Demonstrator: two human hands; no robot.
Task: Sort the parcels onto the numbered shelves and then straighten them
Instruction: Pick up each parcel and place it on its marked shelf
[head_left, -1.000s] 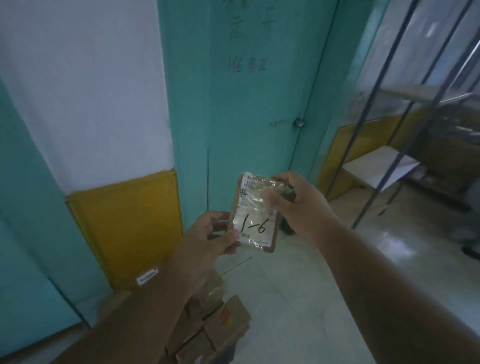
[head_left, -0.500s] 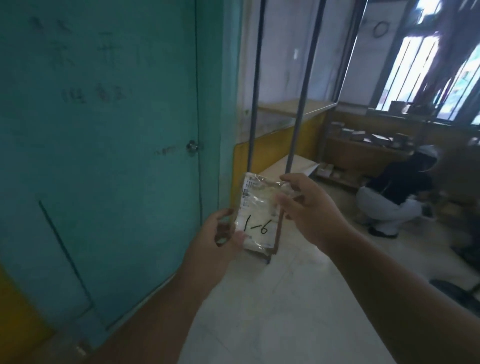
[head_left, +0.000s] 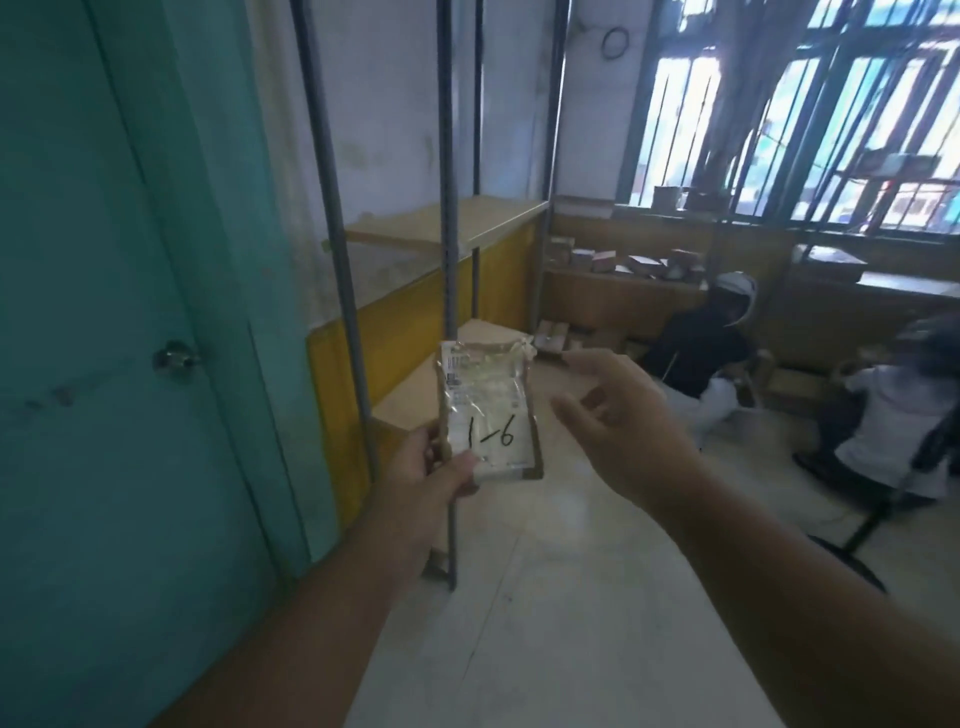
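You face a teal door filling the left of the view, with a round metal knob on its right side. Just right of it stands a metal shelf rack with grey uprights and pale wooden boards against a white and yellow wall. A barred window glows at the upper right, above low wooden shelves carrying small boxes. Two people crouch on the pale floor at the right: one in a dark top and white cap, another in a white top.

Your left hand pinches the lower left corner of a small parcel, thumb on its front, holding it upright in front of the rack. The parcel is a flat brown packet in clear plastic with a printed label and "1-6" handwritten in black. Your right hand hangs just beside the parcel, apart from it, fingers loosely curled and holding nothing.
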